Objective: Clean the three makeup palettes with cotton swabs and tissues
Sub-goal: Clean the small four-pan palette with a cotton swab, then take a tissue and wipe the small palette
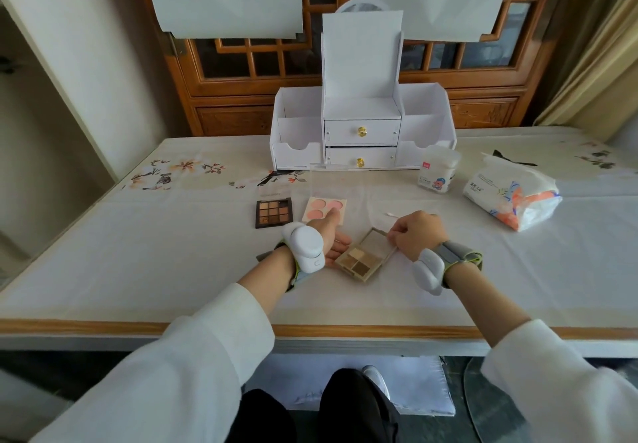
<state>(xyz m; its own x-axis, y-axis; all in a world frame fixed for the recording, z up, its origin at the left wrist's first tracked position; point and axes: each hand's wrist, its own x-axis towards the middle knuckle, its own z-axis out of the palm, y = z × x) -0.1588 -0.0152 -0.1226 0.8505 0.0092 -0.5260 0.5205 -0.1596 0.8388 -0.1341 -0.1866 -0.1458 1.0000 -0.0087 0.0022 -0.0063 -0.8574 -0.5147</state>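
Progress early | left hand (328, 235) fingers flat beside gold palette (362, 260) | right hand (418, 235) fingers pinch swab (393, 243) on it, I think | brown palette (273, 212), pink palette (324, 210) wait.

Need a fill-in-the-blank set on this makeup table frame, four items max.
The dark palette holds ___ pans in a square grid.
The left hand and right hand flank the gold palette, which holds ___ pans.
The white organizer has ___ drawers with gold knobs.
The tissue pack lies to the ___ of the cotton swab tub.
Missing words: nine; four; two; right.
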